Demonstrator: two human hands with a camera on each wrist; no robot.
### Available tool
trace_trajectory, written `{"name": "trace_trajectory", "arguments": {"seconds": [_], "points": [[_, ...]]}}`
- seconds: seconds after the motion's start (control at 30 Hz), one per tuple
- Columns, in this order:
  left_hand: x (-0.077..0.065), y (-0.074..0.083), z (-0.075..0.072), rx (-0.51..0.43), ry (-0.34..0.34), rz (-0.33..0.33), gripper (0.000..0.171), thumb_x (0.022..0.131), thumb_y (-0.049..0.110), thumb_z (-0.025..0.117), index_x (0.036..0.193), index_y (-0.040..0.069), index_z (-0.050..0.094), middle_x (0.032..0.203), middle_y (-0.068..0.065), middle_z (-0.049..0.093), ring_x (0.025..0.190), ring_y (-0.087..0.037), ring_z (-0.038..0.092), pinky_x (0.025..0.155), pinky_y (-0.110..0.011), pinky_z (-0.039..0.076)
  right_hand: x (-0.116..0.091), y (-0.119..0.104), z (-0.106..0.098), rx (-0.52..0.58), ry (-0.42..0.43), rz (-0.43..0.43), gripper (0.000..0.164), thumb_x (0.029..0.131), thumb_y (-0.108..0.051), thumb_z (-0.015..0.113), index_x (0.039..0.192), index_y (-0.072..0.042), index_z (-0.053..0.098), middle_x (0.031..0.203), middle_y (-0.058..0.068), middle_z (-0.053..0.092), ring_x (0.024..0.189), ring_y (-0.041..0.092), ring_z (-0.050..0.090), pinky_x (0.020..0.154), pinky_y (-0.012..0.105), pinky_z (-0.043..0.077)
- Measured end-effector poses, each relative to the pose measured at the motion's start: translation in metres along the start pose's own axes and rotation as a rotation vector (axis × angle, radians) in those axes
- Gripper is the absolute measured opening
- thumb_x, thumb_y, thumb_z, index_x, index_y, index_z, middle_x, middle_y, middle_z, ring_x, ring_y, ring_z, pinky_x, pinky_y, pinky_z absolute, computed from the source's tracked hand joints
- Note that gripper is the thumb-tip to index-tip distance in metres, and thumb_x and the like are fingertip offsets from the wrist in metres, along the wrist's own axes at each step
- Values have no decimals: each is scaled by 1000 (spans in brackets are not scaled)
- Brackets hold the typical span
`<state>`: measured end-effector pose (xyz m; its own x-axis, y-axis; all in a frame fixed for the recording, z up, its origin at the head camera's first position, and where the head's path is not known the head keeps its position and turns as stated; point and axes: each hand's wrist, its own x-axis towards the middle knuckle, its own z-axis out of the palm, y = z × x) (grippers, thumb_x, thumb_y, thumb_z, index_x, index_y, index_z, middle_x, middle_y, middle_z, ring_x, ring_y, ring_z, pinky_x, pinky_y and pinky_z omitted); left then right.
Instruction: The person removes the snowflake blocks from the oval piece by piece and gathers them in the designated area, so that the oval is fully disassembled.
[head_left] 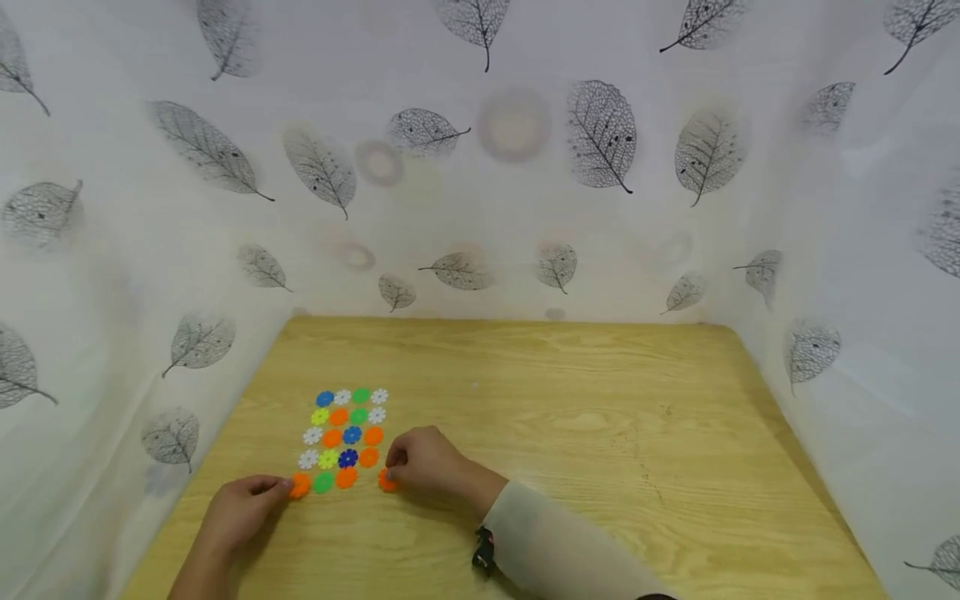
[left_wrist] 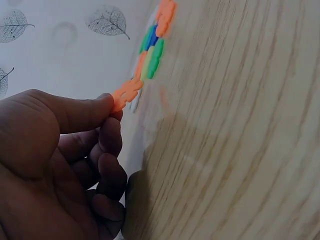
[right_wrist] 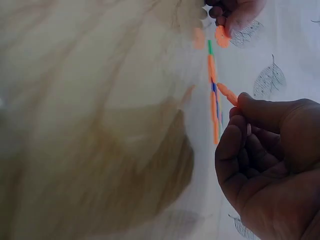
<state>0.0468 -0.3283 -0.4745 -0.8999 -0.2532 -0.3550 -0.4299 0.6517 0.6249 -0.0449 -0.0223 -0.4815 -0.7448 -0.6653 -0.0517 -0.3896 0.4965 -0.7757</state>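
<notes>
My left hand (head_left: pixel 243 510) pinches an orange flower-shaped plastic disc (head_left: pixel 300 486) at the front left corner of a block of such discs. In the left wrist view, thumb and index finger grip the edge of that disc (left_wrist: pixel 127 94), and its far side is tilted up. My right hand (head_left: pixel 429 461) pinches another orange disc (head_left: pixel 387 480), just right of the front row; the right wrist view has this disc (right_wrist: pixel 228 94) between thumb and forefinger, raised at an angle. Between the hands in the front row lie a green disc (head_left: pixel 323 482) and an orange disc (head_left: pixel 346 477).
Behind them lie several rows of discs, including a dark blue disc (head_left: pixel 348 458), a yellow disc (head_left: pixel 327 459) and a white disc (head_left: pixel 308 459). They rest on a wood-grain table (head_left: pixel 600 417). A leaf-print curtain (head_left: pixel 480 208) surrounds its back and sides.
</notes>
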Motion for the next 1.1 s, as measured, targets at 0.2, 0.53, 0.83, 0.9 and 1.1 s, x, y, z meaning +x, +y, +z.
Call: {"name": "trace_trajectory", "arguments": {"seconds": [0.2,0.53,0.83,0.9,1.1], "points": [[6,-8,0,60,-9,28,53,101,43,66,116,-7,73,117,-26,70,112,-48,62,94,-57,50,17,-11,19,-73,-23,46,9,92,-19,78,84,-20,74,76,-15,63,67,2,56,63,18,48],[9,-3,4,108,4,24,49,98,42,69,110,-5,74,112,-25,71,105,-44,64,92,-59,49,28,-13,24,-233,-3,86,16,95,-24,75,80,-21,69,72,-13,60,65,4,54,61,20,46],[11,5,6,106,16,38,47,96,41,72,106,-5,74,101,-17,72,93,-31,65,81,-47,51,25,-13,19,-309,-16,97,21,95,-26,74,75,-20,68,69,-11,59,63,7,53,60,21,45],[10,6,7,94,21,28,46,96,41,72,106,-4,74,100,-15,71,92,-30,64,79,-44,50,20,-11,15,-292,-22,96,20,94,-26,74,77,-19,68,69,-11,59,62,7,54,59,22,45],[6,11,6,90,77,5,50,99,44,67,114,-3,71,103,-13,70,93,-29,62,80,-44,49,-9,3,-13,-232,-24,48,13,95,-28,74,96,-15,74,78,-10,65,67,4,56,64,22,49]]}}
